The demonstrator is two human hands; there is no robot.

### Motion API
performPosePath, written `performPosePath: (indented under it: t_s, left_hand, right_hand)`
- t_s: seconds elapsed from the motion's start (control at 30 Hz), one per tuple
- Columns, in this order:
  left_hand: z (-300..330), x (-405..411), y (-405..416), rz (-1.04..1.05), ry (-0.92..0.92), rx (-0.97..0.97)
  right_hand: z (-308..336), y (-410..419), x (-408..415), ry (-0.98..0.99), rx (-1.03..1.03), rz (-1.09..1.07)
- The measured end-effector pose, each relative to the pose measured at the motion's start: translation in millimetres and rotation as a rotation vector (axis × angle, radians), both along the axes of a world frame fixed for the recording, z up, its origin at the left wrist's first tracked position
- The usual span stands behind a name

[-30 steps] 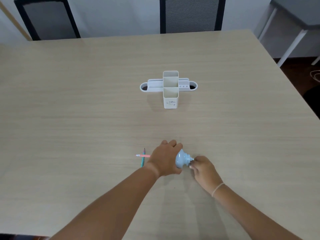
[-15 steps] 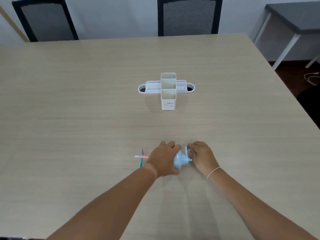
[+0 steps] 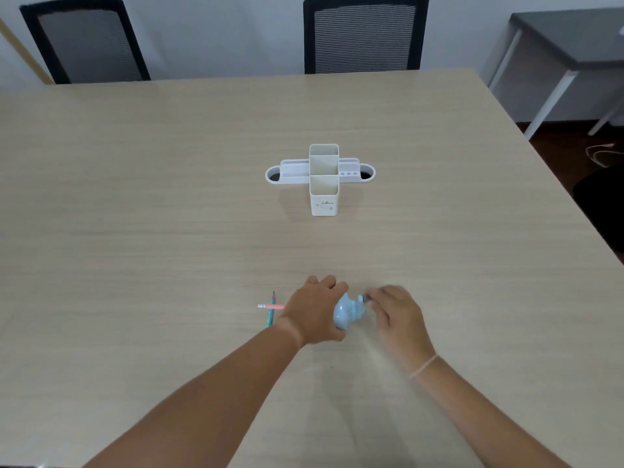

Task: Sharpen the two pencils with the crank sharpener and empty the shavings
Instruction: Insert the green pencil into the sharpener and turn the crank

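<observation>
A light blue crank sharpener (image 3: 346, 312) sits on the wooden table (image 3: 169, 231) near its front middle. My left hand (image 3: 315, 312) wraps over the sharpener's body and hides most of it. My right hand (image 3: 395, 312) pinches the crank handle (image 3: 364, 298) at the sharpener's right end and looks blurred. A pink pencil (image 3: 270, 306) pokes out to the left from under my left hand, eraser end outward. A teal pencil (image 3: 271, 310) lies across it, tip pointing away from me.
A white desk organiser (image 3: 323, 179) with several compartments stands at the table's middle. Two black mesh chairs (image 3: 364, 35) line the far edge. A grey side table (image 3: 567, 45) stands at the right, beyond the table's right edge.
My right hand has circled around the crank end, from below it to above it and back beside it. My left hand has stayed on the sharpener. The camera view shifted slightly.
</observation>
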State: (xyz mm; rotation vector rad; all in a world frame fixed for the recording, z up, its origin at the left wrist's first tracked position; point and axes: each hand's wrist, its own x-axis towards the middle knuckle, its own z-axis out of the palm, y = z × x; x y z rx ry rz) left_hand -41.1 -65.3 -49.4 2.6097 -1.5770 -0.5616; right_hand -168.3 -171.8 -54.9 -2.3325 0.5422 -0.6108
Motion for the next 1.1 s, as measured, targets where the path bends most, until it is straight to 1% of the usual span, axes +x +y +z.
performPosePath:
  t_s: [0.07,0.13,0.2,0.27,0.3,0.37,0.43,0.5,0.57,0.63,0.73,0.8,0.87,0.97,1.03,1.1]
  left_hand:
    - [-0.3,0.2,-0.5,-0.004,-0.014,0.009]
    - [0.8,-1.2,-0.3,0.007,-0.008,0.005]
    - [2.5,-1.5,0.3,0.013,-0.008,-0.001]
    - [3.9,-2.5,0.9,0.022,0.004,-0.002]
    - [4.0,-2.8,1.2,0.028,0.009,0.005]
    - [5.8,-4.0,1.9,0.03,0.016,0.016]
    - [6.1,-3.8,1.8,0.02,0.012,0.02]
    - [6.0,-3.0,1.3,0.005,0.006,0.021]
    - [4.9,-3.2,1.1,0.007,0.019,-0.002]
    - [3.7,-2.9,0.8,0.006,0.013,-0.012]
    - [3.6,-3.6,0.2,0.005,0.007,-0.012]
    - [3.7,-4.7,0.6,0.011,0.005,-0.017]
    - [3.4,-5.7,0.9,0.022,0.014,-0.015]
    - [3.4,-6.1,1.8,0.026,0.026,-0.018]
    - [3.6,-6.4,2.2,0.025,0.035,-0.017]
    - [3.8,-5.1,2.3,0.018,0.028,-0.021]
  right_hand:
    - [-4.9,-18.0,22.1,0.092,0.013,0.005]
    - [-17.4,-29.9,33.0,0.241,0.055,0.019]
    - [-32.4,-30.4,32.1,0.356,0.066,0.037]
    - [-45.5,-18.4,19.2,0.419,0.049,0.076]
    - [-50.1,-10.3,9.1,0.41,0.047,0.091]
    - [-49.8,7.1,-13.0,0.327,0.072,0.101]
    - [-33.7,21.1,-29.3,0.23,0.11,0.09]
    - [-13.5,22.1,-30.0,0.112,0.13,0.045]
    - [2.7,10.7,-14.1,0.038,0.123,-0.001]
    - [6.1,-6.1,9.3,0.045,0.077,-0.024]
    - [-13.0,-25.5,32.3,0.245,0.105,-0.005]
    - [-28.5,-24.6,30.1,0.382,0.077,0.048]
    - [-38.4,-13.4,16.0,0.434,0.032,0.092]
    - [-44.3,6.9,-16.7,0.322,0.052,0.134]
    - [-34.3,18.1,-34.1,0.224,0.099,0.124]
    - [-14.3,20.3,-34.9,0.116,0.127,0.097]
